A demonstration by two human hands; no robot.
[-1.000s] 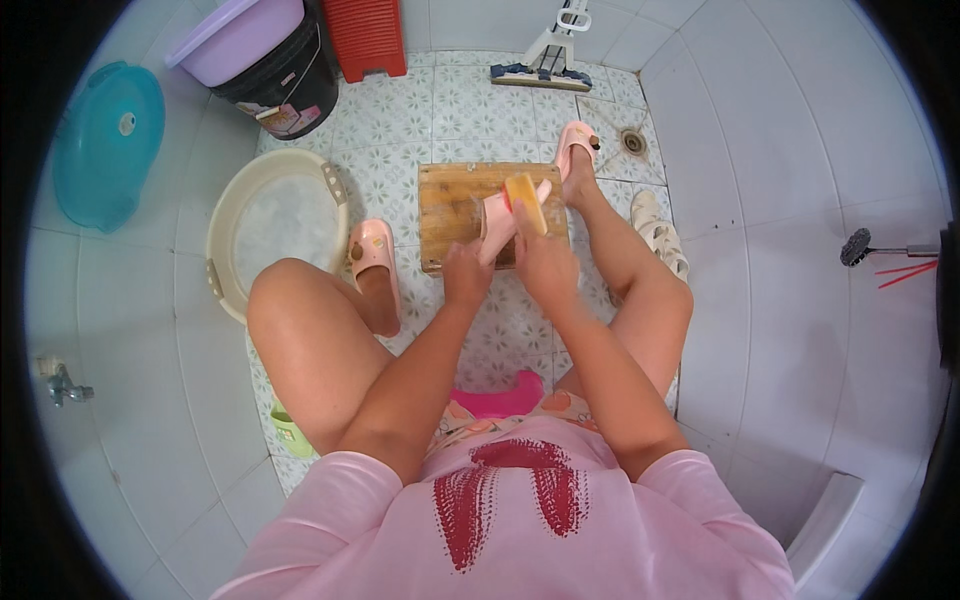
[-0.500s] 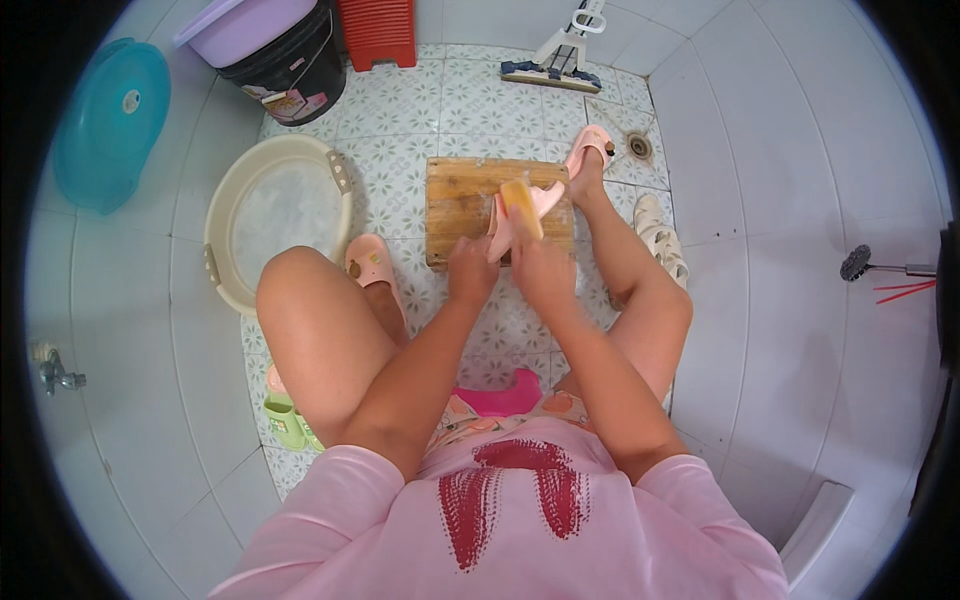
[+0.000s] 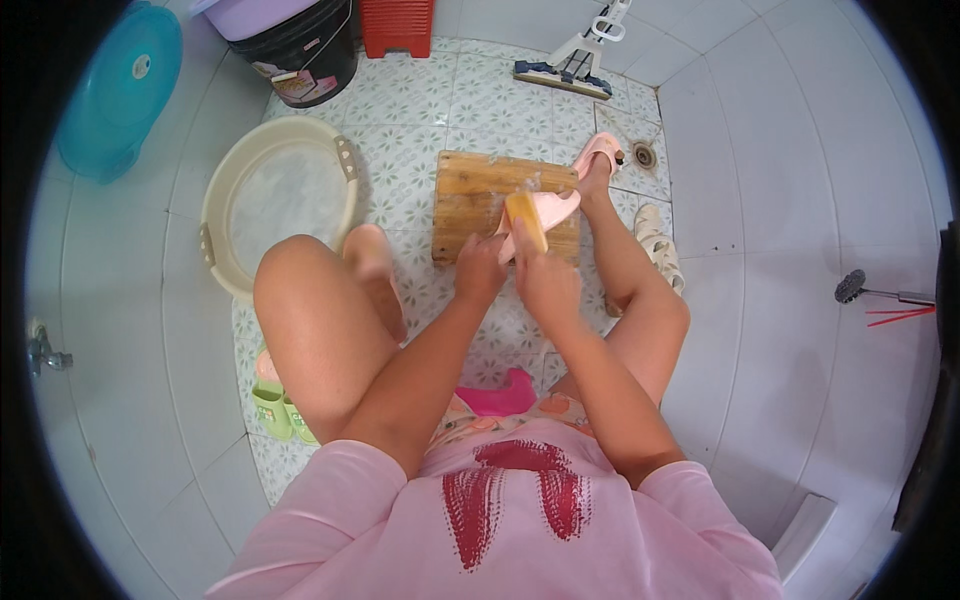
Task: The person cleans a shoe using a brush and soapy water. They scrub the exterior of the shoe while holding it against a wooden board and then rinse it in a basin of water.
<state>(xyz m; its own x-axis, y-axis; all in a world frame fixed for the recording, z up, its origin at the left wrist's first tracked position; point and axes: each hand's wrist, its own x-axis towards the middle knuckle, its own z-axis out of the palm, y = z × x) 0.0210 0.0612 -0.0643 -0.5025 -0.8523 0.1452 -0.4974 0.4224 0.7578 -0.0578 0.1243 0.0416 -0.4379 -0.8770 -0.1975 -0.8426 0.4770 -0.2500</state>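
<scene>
I am in what looks like a home washroom: pale tiled walls (image 3: pixel 800 190) rise beside me, a metal tap (image 3: pixel 45 355) juts from the left one, and the patterned tile floor (image 3: pixel 395 95) has a round drain (image 3: pixel 643 155). A mop (image 3: pixel 562 78), black bucket (image 3: pixel 318 60) and cream basin (image 3: pixel 222 185) stand here.

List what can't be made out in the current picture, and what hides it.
All in the head view:
Scrubber: its underside, turned toward the held slipper.
Left hand: most fingertips, behind the hand itself.
Worn left slipper: details lost to blur.
Purple basin: upper part, cut off by the picture's upper edge.
Pink object: its kind, mostly covered by the person's clothing.
</scene>
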